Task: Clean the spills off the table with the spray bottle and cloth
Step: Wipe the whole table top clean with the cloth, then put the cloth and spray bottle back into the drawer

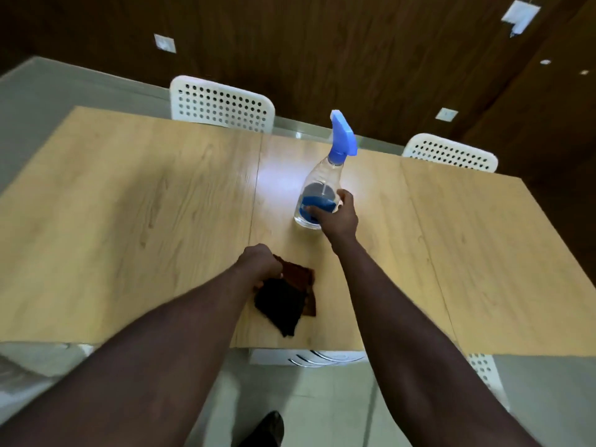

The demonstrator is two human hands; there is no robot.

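Note:
A clear spray bottle (322,179) with a blue trigger head and a blue label stands upright on the light wooden table (129,204), near its middle. My right hand (337,214) grips the bottle's lower body, thumb on the right side and fingers wrapped round the front. Nearer the table's front edge lies a dark brown and black cloth (290,298), partly folded. My left hand (261,264) is curled into a fist on the cloth's upper left corner and holds it. No spill is plainly visible; a bright light reflection sits left of the bottle.
Two white perforated chairs stand behind the table, one (222,104) at the far left-middle and one (451,153) at the far right. Another white chair (483,369) shows below the front edge. A dark wood-panelled wall rises behind. My shoe (267,427) is on the tiled floor.

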